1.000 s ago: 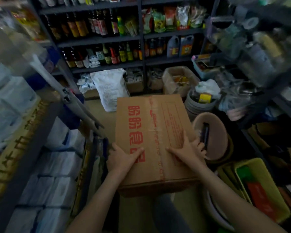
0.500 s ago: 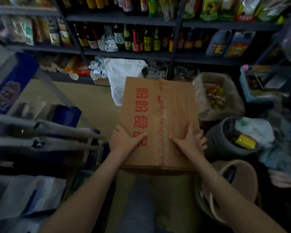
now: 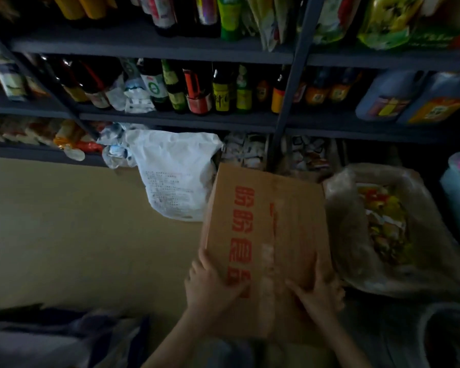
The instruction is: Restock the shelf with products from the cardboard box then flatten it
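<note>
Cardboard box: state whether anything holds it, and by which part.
Both hands hold the cardboard box at its near end: the left hand grips the near left edge, the right hand the near right edge, thumbs on top.

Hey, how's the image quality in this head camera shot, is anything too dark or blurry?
Head view: dim overall, corners nearly black; the brown cardboard box with red print and the left hand and right hand gripping it are motion-smeared; dark glass bottles on the grey metal shelf look soft; shelf uprights splay from wide-angle distortion.
</note>
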Demonstrator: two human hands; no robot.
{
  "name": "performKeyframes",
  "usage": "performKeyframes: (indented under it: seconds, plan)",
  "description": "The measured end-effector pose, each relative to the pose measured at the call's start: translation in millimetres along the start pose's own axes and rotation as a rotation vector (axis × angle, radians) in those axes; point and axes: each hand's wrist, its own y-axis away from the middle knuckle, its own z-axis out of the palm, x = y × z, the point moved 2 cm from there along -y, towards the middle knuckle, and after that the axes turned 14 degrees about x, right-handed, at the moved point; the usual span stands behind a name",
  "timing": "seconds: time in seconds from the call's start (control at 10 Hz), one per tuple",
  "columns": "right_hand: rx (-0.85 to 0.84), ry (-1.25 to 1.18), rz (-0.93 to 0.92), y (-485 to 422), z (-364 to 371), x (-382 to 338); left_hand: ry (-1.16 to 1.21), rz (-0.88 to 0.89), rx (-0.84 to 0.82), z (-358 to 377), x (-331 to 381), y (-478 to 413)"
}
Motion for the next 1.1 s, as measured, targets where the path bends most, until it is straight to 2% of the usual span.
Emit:
performKeyframes:
  seconds: [0.1,0.3,0.5,0.7,0.8,0.9,1.0,1.1]
  plan:
    - [0.040,0.025,0.002,-58,58,0,-0.001,-0.014,-0.065,70,5,-56]
    - [-0.058,0.056,-0.055,-144,144,20,0.026,-0.101,-0.177,189,-1,-113]
    - [0.013,0.091,-0.083,-184,168,29,0.107,-0.100,-0.143,237,7,-131]
    - [-0.005,0.122,-0.018,-204,193,33,0.106,-0.106,-0.303,267,21,-157]
    - [-0.086,0.066,-0.012,-197,175,34,-0.031,-0.025,-0.282,251,31,-157]
    - [-0.191,-0.011,0.034,-171,115,41,-0.119,0.147,-0.319,195,69,-133]
    - [-0.319,-0.159,0.082,-110,30,45,-0.086,0.267,-0.464,130,103,-103]
    - [-0.397,-0.191,0.071,-49,-61,30,0.043,0.313,-0.643,38,156,-93]
